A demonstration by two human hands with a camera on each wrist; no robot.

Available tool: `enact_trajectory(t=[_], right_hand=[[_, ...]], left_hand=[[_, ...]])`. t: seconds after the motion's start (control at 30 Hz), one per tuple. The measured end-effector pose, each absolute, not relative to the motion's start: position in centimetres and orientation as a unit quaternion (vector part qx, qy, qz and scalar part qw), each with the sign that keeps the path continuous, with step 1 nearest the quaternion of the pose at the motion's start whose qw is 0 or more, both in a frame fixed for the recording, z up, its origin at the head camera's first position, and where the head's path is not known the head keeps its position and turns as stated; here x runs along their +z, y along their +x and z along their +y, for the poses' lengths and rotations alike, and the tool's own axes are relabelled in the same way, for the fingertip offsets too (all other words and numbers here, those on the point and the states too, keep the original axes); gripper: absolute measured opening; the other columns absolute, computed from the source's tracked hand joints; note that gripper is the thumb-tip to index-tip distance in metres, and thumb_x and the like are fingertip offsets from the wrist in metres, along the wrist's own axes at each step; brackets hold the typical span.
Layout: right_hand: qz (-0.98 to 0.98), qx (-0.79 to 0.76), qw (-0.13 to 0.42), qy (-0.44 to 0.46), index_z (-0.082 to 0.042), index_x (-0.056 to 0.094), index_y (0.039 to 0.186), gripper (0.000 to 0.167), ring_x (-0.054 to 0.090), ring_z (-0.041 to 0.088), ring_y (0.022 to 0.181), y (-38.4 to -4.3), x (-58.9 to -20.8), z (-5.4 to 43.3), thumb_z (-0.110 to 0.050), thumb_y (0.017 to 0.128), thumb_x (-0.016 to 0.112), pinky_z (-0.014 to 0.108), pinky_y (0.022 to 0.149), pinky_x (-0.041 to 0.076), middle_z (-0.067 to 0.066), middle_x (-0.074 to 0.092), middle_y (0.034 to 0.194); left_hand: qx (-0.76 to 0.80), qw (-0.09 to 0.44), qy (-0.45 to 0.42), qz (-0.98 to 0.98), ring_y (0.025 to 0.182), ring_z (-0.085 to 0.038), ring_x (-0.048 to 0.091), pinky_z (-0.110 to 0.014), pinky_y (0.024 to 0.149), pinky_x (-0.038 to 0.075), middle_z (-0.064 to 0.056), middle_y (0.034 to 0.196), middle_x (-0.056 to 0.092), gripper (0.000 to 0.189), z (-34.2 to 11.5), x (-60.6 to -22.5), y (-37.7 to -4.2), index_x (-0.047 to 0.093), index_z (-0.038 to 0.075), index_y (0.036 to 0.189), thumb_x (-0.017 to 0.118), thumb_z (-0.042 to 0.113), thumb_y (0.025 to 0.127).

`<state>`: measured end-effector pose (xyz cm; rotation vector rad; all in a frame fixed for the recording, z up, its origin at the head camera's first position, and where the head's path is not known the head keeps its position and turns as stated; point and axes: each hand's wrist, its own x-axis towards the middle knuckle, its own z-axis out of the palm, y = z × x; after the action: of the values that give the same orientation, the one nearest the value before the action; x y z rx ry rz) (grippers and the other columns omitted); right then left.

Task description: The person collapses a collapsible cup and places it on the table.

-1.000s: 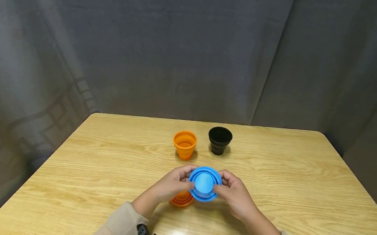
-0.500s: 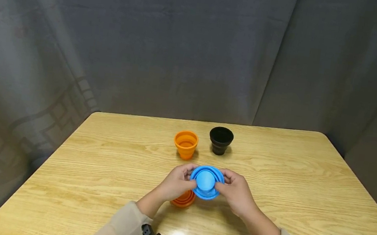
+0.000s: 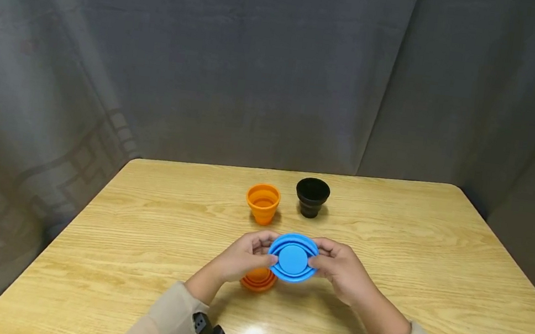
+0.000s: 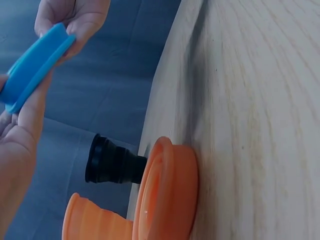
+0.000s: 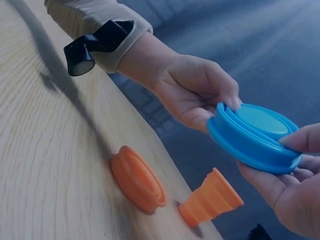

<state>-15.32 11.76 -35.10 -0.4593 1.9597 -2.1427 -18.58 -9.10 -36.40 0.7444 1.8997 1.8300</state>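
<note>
A blue collapsible cup (image 3: pixel 293 260) is held above the table, folded into a flat ringed disc with its round base towards the head camera. My left hand (image 3: pixel 243 254) pinches its left rim, thumb on the base side and fingers behind. On the opposite rim, my right hand (image 3: pixel 346 271) has a similar pinch. The right wrist view shows both thumbs on the folded rings of the blue cup (image 5: pixel 252 142). Below my left hand lies a flattened orange collapsible cup (image 3: pixel 259 283), partly hidden in the head view; it rests apart from the blue one.
Farther back, an expanded orange cup (image 3: pixel 262 205) stands upright, with an expanded black cup (image 3: pixel 311 197) to its right. The wooden table (image 3: pixel 165 221) ends at a grey curtain (image 3: pixel 258 77). Black devices (image 3: pixel 208 333) are strapped at the wrists.
The blue cup's base, which stood out with some side wall showing, now lies flatter within its rings. Both hands keep their hold and stay nearly in place. The other cups have not moved.
</note>
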Motion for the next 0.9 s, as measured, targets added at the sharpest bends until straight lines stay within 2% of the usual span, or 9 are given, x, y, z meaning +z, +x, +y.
enact_trajectory(t=[0.23,0.5,0.67,0.77,0.9], right_hand=[[0.615,-0.747,0.140,-0.211,0.008,0.052,0.102,0.025,0.057,0.012,0.076,-15.5,-35.7,12.3,0.004,0.077,0.050,0.028,0.068,0.048,0.002,0.061,0.086],[0.632,-0.720,0.177,-0.225,0.015,0.047,0.105,0.030,0.055,0.014,0.085,-15.4,-36.1,12.7,-0.003,0.082,0.052,0.033,0.076,0.046,0.005,0.057,0.093],[0.634,-0.713,0.197,-0.224,0.004,0.051,0.100,0.020,0.055,0.014,0.086,-15.4,-36.3,12.7,-0.012,0.089,0.045,0.033,0.081,0.043,0.004,0.056,0.092],[0.630,-0.715,0.208,-0.221,-0.004,0.054,0.097,0.021,0.057,0.014,0.085,-15.5,-36.4,12.8,-0.018,0.092,0.039,0.032,0.081,0.043,0.003,0.058,0.089],[0.631,-0.712,0.219,-0.216,-0.006,0.055,0.095,0.023,0.057,0.014,0.085,-15.6,-36.4,13.0,-0.020,0.093,0.037,0.032,0.081,0.043,0.002,0.059,0.088]], left_hand=[[0.661,0.216,0.312,0.648,0.089,-0.015,0.054,-0.027,0.074,0.047,-0.014,0.101,0.055,0.042,-9.7,-36.7,-18.7,0.041,-0.015,0.114,0.058,0.002,0.081],[0.635,0.210,0.308,0.677,0.087,-0.015,0.055,-0.030,0.074,0.047,-0.012,0.098,0.056,0.038,-10.2,-36.8,-18.5,0.045,-0.010,0.112,0.060,0.004,0.080],[0.621,0.193,0.294,0.700,0.086,-0.014,0.055,-0.028,0.073,0.047,-0.010,0.096,0.057,0.033,-9.9,-36.8,-18.3,0.049,-0.008,0.108,0.060,0.001,0.078],[0.613,0.183,0.298,0.709,0.086,-0.015,0.054,-0.027,0.075,0.047,-0.010,0.097,0.057,0.031,-9.6,-36.8,-18.2,0.050,-0.006,0.107,0.060,0.001,0.079],[0.610,0.176,0.309,0.708,0.085,-0.015,0.054,-0.027,0.075,0.046,-0.011,0.097,0.057,0.029,-9.3,-36.7,-18.2,0.051,-0.005,0.107,0.058,-0.001,0.079]])
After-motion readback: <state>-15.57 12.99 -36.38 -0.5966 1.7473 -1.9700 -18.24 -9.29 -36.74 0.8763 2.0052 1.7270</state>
